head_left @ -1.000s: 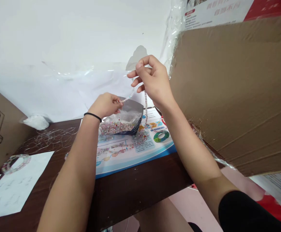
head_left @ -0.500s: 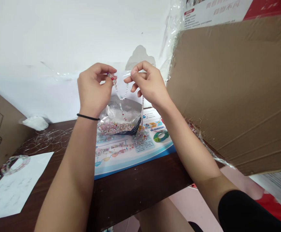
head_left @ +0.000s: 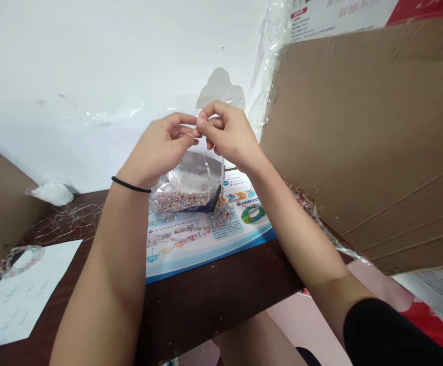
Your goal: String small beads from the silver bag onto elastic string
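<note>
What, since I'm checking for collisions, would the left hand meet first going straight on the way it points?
Probably the right hand: the left hand points at its fingertips, seemingly touching or nearly so, though depth is unclear.

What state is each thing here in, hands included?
Right hand: thumb and forefinger pinched
Left hand: fingertips at the right hand's, grip hidden
Beaded strand: hanging below the right hand
Silvery bag: open, beads inside
Clear cord: tangled
Beaded ring: coiled
Printed sheet: flat
Black wristband: worn
</note>
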`<state>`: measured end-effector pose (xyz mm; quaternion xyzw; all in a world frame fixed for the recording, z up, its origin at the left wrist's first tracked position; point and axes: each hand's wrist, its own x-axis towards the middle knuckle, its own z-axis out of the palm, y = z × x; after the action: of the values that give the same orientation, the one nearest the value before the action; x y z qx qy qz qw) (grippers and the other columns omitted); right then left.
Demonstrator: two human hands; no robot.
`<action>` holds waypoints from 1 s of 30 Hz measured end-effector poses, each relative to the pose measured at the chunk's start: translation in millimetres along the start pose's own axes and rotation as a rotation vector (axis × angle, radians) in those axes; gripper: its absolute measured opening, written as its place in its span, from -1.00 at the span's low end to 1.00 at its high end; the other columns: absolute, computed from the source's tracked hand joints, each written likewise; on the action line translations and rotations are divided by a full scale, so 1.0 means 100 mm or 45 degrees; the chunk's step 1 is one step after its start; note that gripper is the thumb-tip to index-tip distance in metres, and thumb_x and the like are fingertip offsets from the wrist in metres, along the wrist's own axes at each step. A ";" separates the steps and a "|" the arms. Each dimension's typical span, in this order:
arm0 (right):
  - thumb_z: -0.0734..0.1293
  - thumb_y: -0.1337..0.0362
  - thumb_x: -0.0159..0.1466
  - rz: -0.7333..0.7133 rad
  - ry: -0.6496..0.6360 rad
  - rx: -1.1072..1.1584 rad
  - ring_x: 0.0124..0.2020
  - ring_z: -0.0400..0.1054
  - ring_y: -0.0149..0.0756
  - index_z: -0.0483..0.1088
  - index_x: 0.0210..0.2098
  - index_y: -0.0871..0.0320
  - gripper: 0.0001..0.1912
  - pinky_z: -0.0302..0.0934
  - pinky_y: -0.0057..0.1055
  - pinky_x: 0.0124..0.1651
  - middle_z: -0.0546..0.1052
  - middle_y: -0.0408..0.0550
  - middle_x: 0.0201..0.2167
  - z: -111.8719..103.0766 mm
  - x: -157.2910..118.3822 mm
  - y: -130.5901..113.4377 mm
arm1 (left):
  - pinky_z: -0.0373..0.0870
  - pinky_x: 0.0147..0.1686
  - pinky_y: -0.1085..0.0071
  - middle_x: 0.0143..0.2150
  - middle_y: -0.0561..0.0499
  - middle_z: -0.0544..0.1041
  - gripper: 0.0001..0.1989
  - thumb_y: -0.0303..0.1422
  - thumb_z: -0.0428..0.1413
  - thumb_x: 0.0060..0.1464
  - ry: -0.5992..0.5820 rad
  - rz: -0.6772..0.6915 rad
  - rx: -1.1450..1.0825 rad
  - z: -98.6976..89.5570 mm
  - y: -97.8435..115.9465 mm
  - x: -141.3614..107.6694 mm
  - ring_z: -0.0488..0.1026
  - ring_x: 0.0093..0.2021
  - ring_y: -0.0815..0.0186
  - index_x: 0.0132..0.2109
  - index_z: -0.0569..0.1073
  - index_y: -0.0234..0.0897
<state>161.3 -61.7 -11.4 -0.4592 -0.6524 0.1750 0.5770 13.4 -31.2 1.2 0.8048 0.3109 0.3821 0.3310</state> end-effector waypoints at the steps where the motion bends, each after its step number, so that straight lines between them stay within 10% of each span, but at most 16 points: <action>1: 0.26 0.20 0.28 -0.008 0.000 0.003 -0.48 0.30 -0.47 0.26 -0.36 0.09 -0.87 0.19 -0.50 -0.41 0.47 -0.18 -0.48 0.00 0.00 0.00 | 0.38 -0.12 0.31 -0.16 -0.02 0.55 -0.67 -0.44 0.05 0.07 -0.028 -0.004 -0.017 0.01 0.02 -0.01 0.47 -0.06 0.20 0.01 0.44 -0.22; 16: 0.20 0.16 0.32 -0.306 0.337 0.273 -0.33 0.40 -0.35 0.17 -0.31 0.03 -0.88 0.23 -0.42 -0.40 0.54 -0.12 -0.30 -0.02 -0.07 -0.20 | 0.38 -0.22 0.33 -0.38 -0.04 0.55 -0.85 -0.31 0.14 -0.08 -0.128 -0.158 0.332 -0.05 -0.23 0.06 0.50 -0.25 0.21 -0.33 0.50 -0.27; 21: 0.19 0.26 0.29 -0.291 0.434 -0.143 -0.38 0.30 -0.39 0.20 -0.39 0.08 -0.88 0.20 -0.42 -0.22 0.35 -0.17 -0.47 -0.02 0.00 -0.08 | 0.34 -0.17 0.30 -0.35 -0.03 0.55 -0.84 -0.28 0.13 -0.04 0.142 -0.086 0.429 -0.05 -0.15 0.03 0.46 -0.26 0.22 -0.34 0.52 -0.28; 30: 0.31 0.22 0.21 -0.028 -0.172 -0.232 -0.47 0.22 -0.41 0.34 -0.14 0.11 -0.77 0.13 -0.45 -0.34 0.26 -0.28 -0.61 0.10 -0.02 0.03 | 0.33 -0.33 0.39 -0.37 -0.03 0.56 -0.76 -0.33 0.14 0.02 0.480 0.203 0.148 -0.07 -0.04 0.00 0.43 -0.36 0.34 -0.21 0.56 -0.41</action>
<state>153.3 -59.1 -17.1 -0.4896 -0.7081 0.1391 0.4894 6.4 -27.0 2.0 0.7588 0.3242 0.5324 0.1886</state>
